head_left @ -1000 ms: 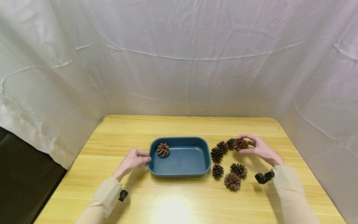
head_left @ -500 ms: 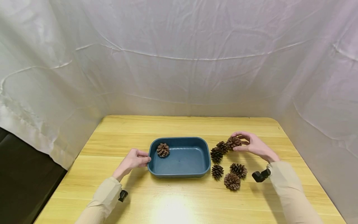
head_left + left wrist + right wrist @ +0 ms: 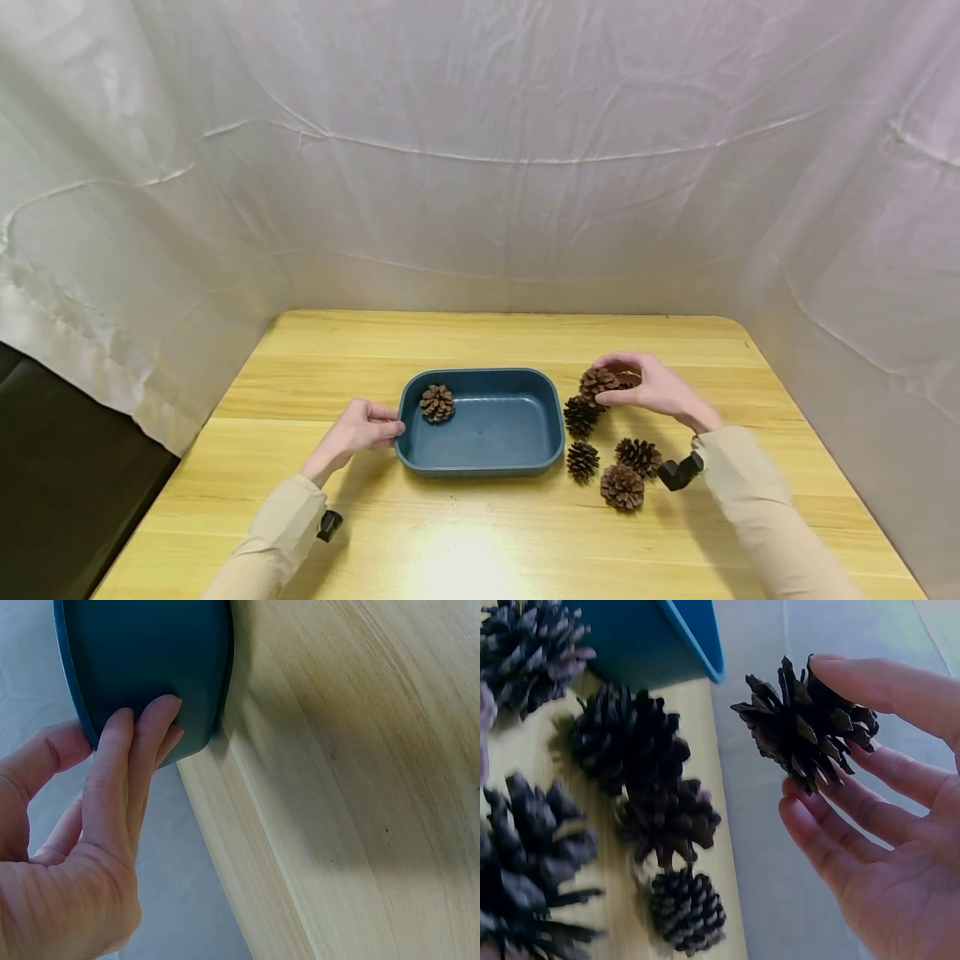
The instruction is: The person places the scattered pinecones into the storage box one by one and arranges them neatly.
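Note:
In the head view a brown pine cone [image 3: 598,385] is pinched between the thumb and fingers of my right hand [image 3: 654,388]. The right wrist view shows this pine cone [image 3: 802,724] held off the table. Below it, just right of the blue plastic tub [image 3: 480,468], lie other dark pine cones, partly covered by the held one. My left hand [image 3: 362,431] grips the tub's left end. In the left wrist view its thumb is at the rim and its fingers [image 3: 112,772] lie on the outer wall. One pine cone [image 3: 437,402] sits in the tub's back left corner.
Nearer the front, right of the tub, lie a dark pine cone [image 3: 582,461], another dark one [image 3: 638,457] and a rounder brown one [image 3: 622,487]. The wooden table [image 3: 360,350] is backed by a pale curtain [image 3: 480,208].
My right hand has moved left with the pine cone, passing over the back pine cones toward the tub. The left hand and tub have stayed in place.

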The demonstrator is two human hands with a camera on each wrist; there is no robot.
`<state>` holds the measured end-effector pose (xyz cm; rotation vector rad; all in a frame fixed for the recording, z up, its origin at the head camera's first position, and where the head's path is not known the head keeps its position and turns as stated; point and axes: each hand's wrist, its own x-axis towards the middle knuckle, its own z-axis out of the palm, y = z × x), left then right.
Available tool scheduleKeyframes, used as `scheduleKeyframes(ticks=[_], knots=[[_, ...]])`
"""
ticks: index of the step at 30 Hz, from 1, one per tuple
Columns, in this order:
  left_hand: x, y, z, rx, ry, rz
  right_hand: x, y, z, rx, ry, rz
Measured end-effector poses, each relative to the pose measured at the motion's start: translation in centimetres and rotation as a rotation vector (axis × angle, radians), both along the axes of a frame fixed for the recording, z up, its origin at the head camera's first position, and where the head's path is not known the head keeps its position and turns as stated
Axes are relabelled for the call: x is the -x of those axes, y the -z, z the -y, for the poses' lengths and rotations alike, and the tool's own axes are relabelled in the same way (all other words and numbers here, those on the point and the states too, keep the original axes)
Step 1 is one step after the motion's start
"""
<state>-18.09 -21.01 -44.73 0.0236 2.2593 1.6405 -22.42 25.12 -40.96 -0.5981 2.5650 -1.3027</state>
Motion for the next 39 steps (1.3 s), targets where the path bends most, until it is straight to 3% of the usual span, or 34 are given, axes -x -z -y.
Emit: scheduleKeyframes(ticks=[24,31,39], knots=[[-0.1,-0.1,0.0,0.023,0.001,0.004,0.2,-0.3,7.3,0.001,-0.203,-0.066],[-0.1,-0.1,0.0,0.028,0.0,0.0,0.0,-0.7,9.2,-0.077,-0.233,-0.089],[0.0,0.0,0.1,0.022,0.01,0.003,-0.2,-1.2,11.3,-0.076,-0.275,-0.039]])
